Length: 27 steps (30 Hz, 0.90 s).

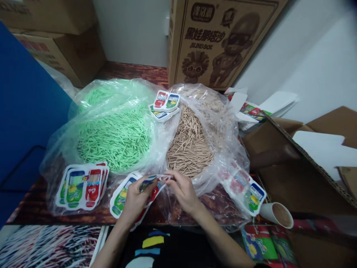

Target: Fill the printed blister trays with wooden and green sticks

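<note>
My left hand (134, 198) is closed on the left side of a printed Cola and lemon-soda packet (155, 181), which is tilted edge-on at the front of the table. My right hand (185, 190) pinches the packet's right end between thumb and fingers. Below it, partly covered by the left hand, lie more such packets (119, 201). Behind the hands are a clear bag of short green sticks (117, 137) and a clear bag of short brown sticks (191, 149). A stack of packets (80, 188), with sticks showing in their windows, lies to the left.
More packets lie between the bags (164, 103) and by the right bag (254, 197). A paper cup (276, 214) rests on its side near an open carton (281, 175). A large blind-box carton (220, 44) stands behind; a blue panel (25, 111) borders the left.
</note>
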Available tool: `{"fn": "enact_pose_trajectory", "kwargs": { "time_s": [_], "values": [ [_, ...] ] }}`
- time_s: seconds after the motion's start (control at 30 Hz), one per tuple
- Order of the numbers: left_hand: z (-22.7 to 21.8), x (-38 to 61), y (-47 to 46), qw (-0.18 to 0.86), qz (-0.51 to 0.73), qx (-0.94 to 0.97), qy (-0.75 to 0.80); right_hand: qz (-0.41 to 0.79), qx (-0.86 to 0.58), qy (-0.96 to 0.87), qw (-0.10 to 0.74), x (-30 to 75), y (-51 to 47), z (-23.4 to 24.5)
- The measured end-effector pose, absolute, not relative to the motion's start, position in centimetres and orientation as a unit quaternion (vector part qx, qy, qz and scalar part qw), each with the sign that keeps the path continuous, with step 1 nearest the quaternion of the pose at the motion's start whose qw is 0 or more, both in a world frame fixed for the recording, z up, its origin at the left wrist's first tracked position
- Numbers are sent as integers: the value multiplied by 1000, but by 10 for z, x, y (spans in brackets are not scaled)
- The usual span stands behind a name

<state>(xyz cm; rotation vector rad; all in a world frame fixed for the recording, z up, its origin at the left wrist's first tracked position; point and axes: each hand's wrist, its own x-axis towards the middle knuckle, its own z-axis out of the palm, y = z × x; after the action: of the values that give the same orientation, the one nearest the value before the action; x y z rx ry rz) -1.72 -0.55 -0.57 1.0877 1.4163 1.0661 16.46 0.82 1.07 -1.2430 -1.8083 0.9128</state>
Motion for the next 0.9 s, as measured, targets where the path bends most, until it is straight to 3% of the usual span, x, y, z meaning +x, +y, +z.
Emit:
{"fn": "enact_pose_trajectory", "kwargs": {
  "time_s": [0.13,0.3,0.47,0.63,0.73,0.9],
  "values": [
    [-16,-30,-3,515,487,359,607,232,-573,-708,342,218,25,-7],
    [-16,-29,1,549,498,318,592,61,-618,-758,200,260,61,-18],
    [-15,-21,0,571,502,294,579,37,-595,-801,51,254,78,-14],
    [-19,-26,-2,573,514,272,577,11,-563,-826,-21,249,79,-15],
    [-20,-29,-1,577,517,275,570,20,-564,-826,-4,250,81,-18],
    [-21,-31,0,577,526,273,562,222,-613,-734,188,255,92,-15]
  ]
}}
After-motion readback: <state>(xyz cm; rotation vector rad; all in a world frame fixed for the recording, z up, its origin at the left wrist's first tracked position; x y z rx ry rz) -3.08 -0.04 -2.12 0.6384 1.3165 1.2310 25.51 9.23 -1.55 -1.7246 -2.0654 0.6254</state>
